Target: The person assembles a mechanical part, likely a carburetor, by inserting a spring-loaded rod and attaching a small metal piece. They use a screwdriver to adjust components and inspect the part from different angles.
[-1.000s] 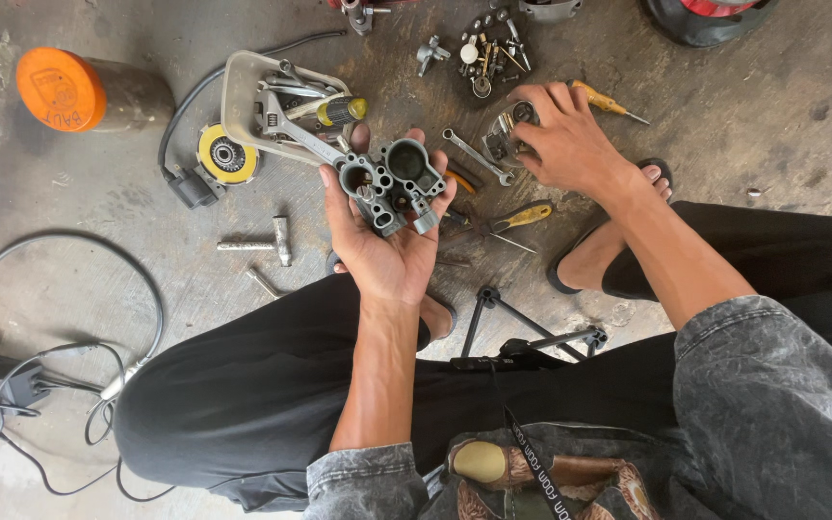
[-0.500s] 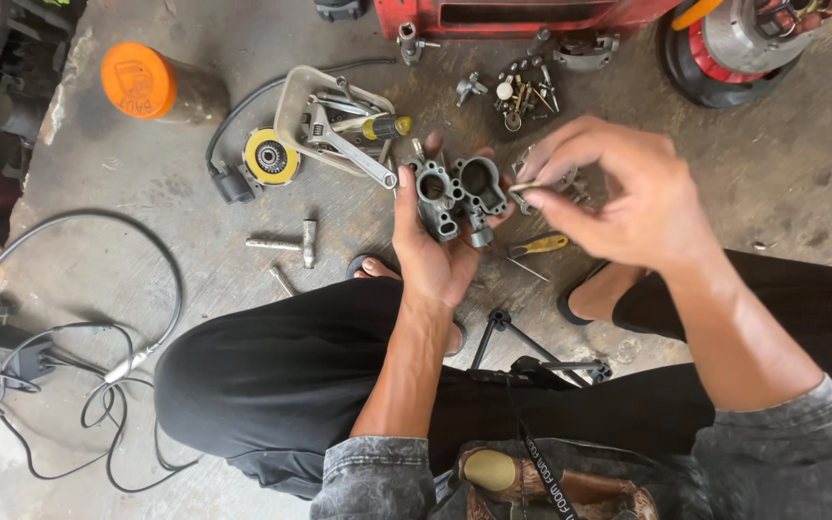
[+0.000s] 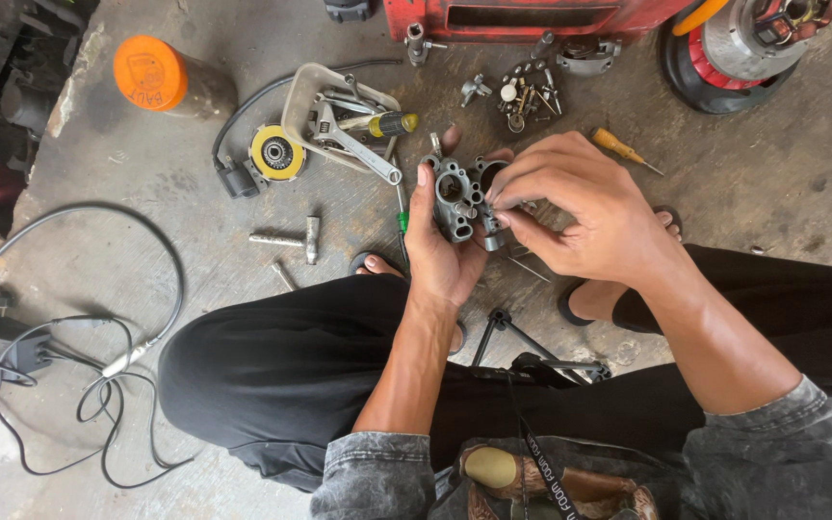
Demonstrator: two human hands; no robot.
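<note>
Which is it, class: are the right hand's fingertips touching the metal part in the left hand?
Touching. In the head view the right hand presses its fingertips against the grey metal part.

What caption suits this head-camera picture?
Left hand cradles a grey metal engine part while right hand pinches at it, above scattered tools.

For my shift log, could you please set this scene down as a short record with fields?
Setting: person seated over a concrete floor
Left hand: holds a grey metal casting upright in the palm
Right hand: fingertips pinched at the casting's right side
Tray: holds a wrench and a screwdriver
Near tray: yellow disc
Top left: orange-capped jar
Top middle: heap of small parts
Left: black cables
</note>
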